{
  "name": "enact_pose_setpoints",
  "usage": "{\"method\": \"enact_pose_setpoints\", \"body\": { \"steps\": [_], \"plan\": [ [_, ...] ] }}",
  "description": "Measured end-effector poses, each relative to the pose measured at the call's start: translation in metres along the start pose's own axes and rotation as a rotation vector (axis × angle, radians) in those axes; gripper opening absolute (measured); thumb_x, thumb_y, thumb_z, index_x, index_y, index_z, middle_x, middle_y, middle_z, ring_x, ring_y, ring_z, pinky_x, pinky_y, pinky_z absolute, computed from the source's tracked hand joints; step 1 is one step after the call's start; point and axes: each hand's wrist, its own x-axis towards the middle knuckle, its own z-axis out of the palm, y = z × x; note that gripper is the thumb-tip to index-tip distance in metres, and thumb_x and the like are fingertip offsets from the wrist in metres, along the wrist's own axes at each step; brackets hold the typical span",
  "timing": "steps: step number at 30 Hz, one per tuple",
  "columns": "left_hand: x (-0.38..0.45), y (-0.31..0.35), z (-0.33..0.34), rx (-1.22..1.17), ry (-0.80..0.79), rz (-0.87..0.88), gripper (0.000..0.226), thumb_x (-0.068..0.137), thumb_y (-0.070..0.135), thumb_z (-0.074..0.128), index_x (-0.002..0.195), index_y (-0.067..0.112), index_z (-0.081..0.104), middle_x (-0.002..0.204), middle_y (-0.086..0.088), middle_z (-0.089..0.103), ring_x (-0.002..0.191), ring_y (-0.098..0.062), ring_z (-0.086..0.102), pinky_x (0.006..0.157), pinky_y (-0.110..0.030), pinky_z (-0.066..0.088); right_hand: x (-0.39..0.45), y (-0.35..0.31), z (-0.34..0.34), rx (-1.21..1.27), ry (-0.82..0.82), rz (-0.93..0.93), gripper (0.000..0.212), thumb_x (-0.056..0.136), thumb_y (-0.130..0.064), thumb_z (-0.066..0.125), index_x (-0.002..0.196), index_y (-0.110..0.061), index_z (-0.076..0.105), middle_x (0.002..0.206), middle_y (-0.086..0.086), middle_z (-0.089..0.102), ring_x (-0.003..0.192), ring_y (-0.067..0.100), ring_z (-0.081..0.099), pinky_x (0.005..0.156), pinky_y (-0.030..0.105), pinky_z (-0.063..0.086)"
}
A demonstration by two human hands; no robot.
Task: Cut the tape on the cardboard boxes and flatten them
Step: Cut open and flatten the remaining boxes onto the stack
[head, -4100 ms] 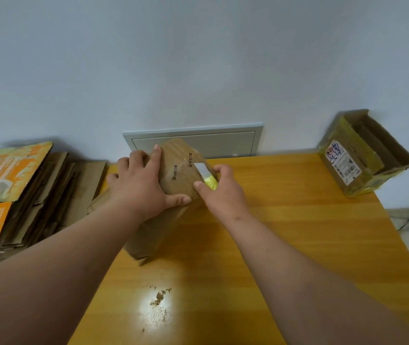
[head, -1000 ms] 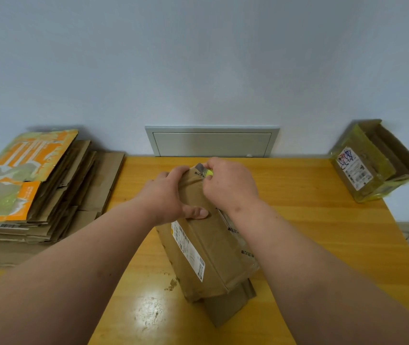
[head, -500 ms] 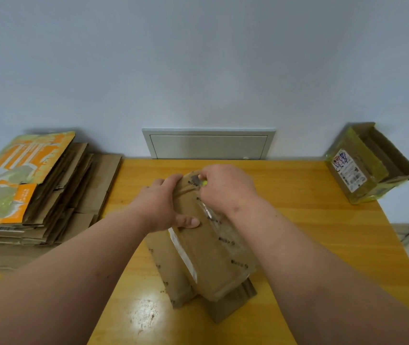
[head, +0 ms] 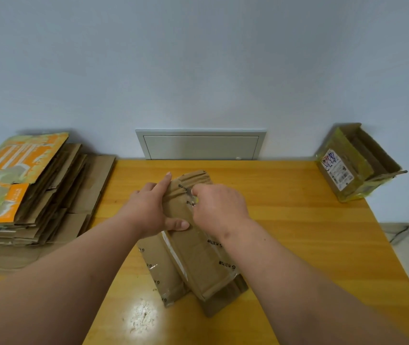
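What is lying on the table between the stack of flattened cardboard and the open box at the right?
In the head view, the brown box being cut, with left hand holding it and right hand gripping a cutter; otherwise bare table.

A taped brown cardboard box [head: 193,255] lies on the table; another box [head: 355,165] stands open far right.
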Motion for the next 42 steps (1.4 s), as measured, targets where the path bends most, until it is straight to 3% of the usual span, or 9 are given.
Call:
{"method": "enact_pose_setpoints", "body": {
  "steps": [13,24,28,35,39,42],
  "plan": [
    [-0.003,-0.005,0.007,0.002,0.029,-0.01,0.138,0.051,0.076,0.078,0.154,0.042,-0.008,0.15,0.0,0.034,0.132,-0.03,0.039,0.106,-0.048,0.041,-0.034,0.005,0.012,-0.023,-0.009,-0.012,0.029,0.086,-0.021,0.053,0.112,-0.029,0.064,0.106,0.003,0.068,0.098,0.03,0.062,0.066,0.033,0.035],
    [0.0,-0.016,0.014,0.074,0.071,0.044,0.139,0.051,0.085,0.07,0.154,0.037,-0.011,0.153,-0.006,0.033,0.133,-0.035,0.042,0.103,-0.048,0.044,-0.066,-0.007,0.025,-0.147,0.008,0.097,0.029,0.089,-0.016,0.047,0.113,-0.027,0.06,0.105,0.008,0.067,0.098,0.034,0.063,0.064,0.034,0.033],
    [0.002,-0.017,0.015,0.068,0.071,0.05,0.137,0.05,0.087,0.069,0.154,0.039,-0.008,0.156,-0.005,0.029,0.135,-0.037,0.039,0.105,-0.051,0.043,-0.087,-0.002,0.038,-0.184,-0.058,0.138,0.029,0.09,-0.015,0.043,0.109,-0.025,0.061,0.1,0.006,0.066,0.094,0.033,0.063,0.056,0.032,0.028],
    [0.004,-0.017,0.014,0.049,0.068,0.088,0.14,0.051,0.086,0.068,0.152,0.038,-0.016,0.159,-0.004,0.021,0.139,-0.039,0.034,0.108,-0.055,0.04,-0.096,0.005,0.035,-0.144,-0.042,0.219,0.035,0.089,-0.02,0.048,0.119,-0.031,0.062,0.112,0.007,0.066,0.103,0.035,0.061,0.069,0.036,0.04],
    [0.003,-0.015,0.014,0.078,0.088,0.11,0.135,0.055,0.087,0.065,0.151,0.039,-0.018,0.162,0.0,0.015,0.14,-0.037,0.034,0.106,-0.056,0.04,-0.107,0.008,0.035,-0.119,-0.061,0.266,0.036,0.089,-0.021,0.048,0.12,-0.034,0.061,0.111,0.005,0.067,0.1,0.032,0.061,0.066,0.034,0.04],
    [-0.001,-0.012,0.015,0.157,0.14,0.123,0.124,0.06,0.088,0.06,0.147,0.048,-0.02,0.164,0.004,0.008,0.144,-0.037,0.025,0.109,-0.057,0.032,-0.115,0.008,0.036,-0.106,-0.043,0.293,0.04,0.088,-0.018,0.048,0.121,-0.038,0.06,0.11,0.005,0.067,0.1,0.032,0.062,0.066,0.034,0.039]
  ]
}}
